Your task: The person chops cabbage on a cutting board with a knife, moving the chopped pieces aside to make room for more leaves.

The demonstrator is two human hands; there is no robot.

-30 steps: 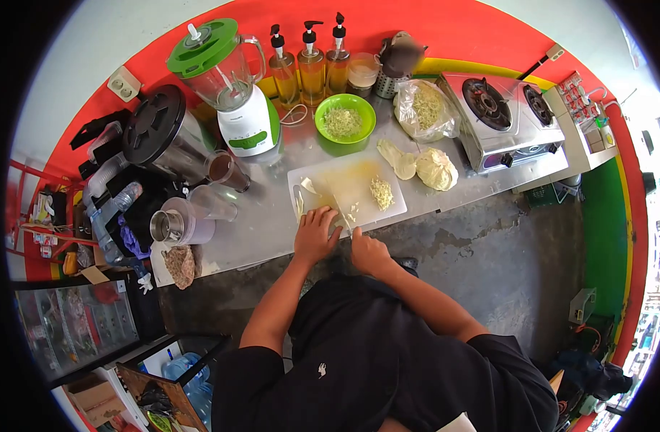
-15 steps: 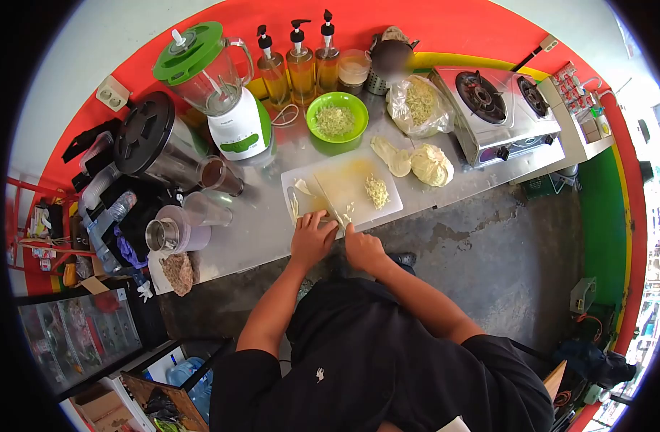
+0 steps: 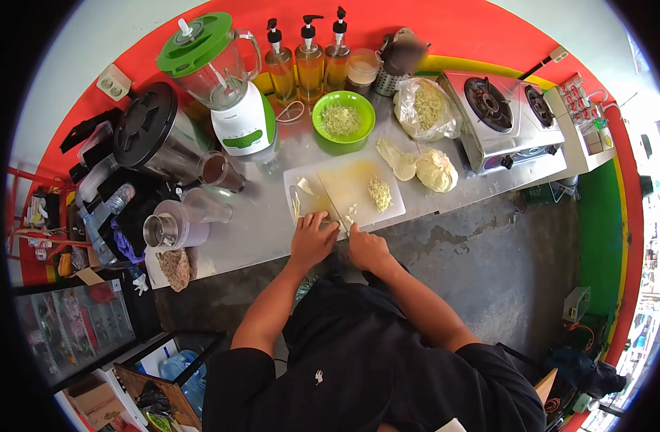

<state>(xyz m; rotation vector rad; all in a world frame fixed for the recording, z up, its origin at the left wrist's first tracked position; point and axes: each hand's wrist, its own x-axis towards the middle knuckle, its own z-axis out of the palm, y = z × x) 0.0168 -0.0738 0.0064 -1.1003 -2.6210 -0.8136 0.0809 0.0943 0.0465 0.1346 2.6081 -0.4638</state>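
Note:
My right hand grips a knife, its handle mostly covered by my fingers and its blade slanting across the white cutting board. Just left of the blade, my left hand has its fingers bent and pressed down at the board's near edge, on cabbage that is mostly hidden under them. Thin cabbage strips lie by the board's left edge. A heap of shredded cabbage sits on the right part, with small shreds near the knife. Behind the board's right corner rests a partly cut cabbage with a loose leaf.
Beyond the board stand a green bowl of shredded cabbage, a plastic bag of shreds, a blender and pump bottles. A gas stove is at right. Cups and containers stand left on the steel table.
The view has shifted slightly, so the table sits a little lower in it. Both hands and the knife keep nearly the same place on the board.

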